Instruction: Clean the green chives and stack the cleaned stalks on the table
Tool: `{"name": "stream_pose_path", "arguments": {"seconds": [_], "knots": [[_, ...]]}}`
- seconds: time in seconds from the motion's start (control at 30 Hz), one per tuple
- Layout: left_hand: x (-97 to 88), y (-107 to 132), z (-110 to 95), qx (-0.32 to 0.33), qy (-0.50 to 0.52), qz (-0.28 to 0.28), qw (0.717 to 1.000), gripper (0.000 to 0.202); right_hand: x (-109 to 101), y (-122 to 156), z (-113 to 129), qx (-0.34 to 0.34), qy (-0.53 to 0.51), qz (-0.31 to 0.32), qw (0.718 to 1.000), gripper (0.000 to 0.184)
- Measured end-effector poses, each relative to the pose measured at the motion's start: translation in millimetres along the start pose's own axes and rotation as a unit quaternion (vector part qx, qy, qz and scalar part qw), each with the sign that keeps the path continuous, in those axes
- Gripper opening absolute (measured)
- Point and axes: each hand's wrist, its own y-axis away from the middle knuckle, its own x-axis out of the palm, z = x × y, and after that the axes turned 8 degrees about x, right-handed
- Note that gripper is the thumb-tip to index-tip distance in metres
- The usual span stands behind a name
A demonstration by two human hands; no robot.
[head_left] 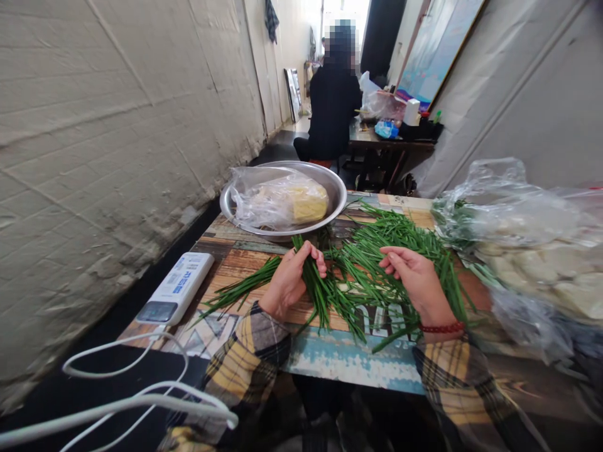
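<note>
A bunch of green garlic chives [316, 290] stands in the grasp of my left hand [291, 276], its stalks poking out above and below the curled fingers. Over the right part of a large loose pile of chives [393, 235], my right hand [414, 276] has thumb and fingers pinched together; whatever lies between the fingertips is too small to make out. A red beaded bracelet [441, 328] circles the right wrist. Left of my left hand, more chives [245, 284] lie in a thin heap on the table.
Behind the chives, a metal basin [336, 210] holds a plastic bag with something yellow. A white power bank [176, 289] with a cable sits at the left edge. Bagged pale food [541, 263] fills the right. Beyond, a person in black [333, 110] sits at another table.
</note>
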Motion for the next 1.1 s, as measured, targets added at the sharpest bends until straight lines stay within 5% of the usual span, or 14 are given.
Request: {"name": "stream_pose_path", "arguments": {"seconds": [0.27,0.47,0.67,0.8,1.0,1.1], "knots": [[-6.5,-2.6,-1.1,-0.021,0.058,0.02,0.998,0.028,20.2,6.8,-8.8,-0.113,0.222,0.085,0.965,0.027],[-6.6,-2.4,0.0,-0.019,0.051,0.019,0.998,0.029,21.8,15.5,6.8,-0.105,0.143,0.265,0.948,0.028],[-7.6,-3.0,0.1,-0.017,0.059,0.012,0.998,0.028,7.7,1.9,-3.2,-0.021,0.067,0.049,0.996,0.032],[-7.5,-3.2,0.2,-0.016,0.057,0.004,0.998,0.027,8.5,0.3,-10.9,-0.061,0.185,0.031,0.98,0.028],[-8.0,-3.6,1.5,-0.012,0.053,0.005,0.999,0.027,26.1,10.8,-12.3,-0.173,0.386,0.015,0.906,0.016],[-8.8,-3.6,2.8,-0.009,0.046,0.003,0.999,0.028,30.5,11.2,-13.2,-0.163,0.365,0.027,0.916,0.015]]}}
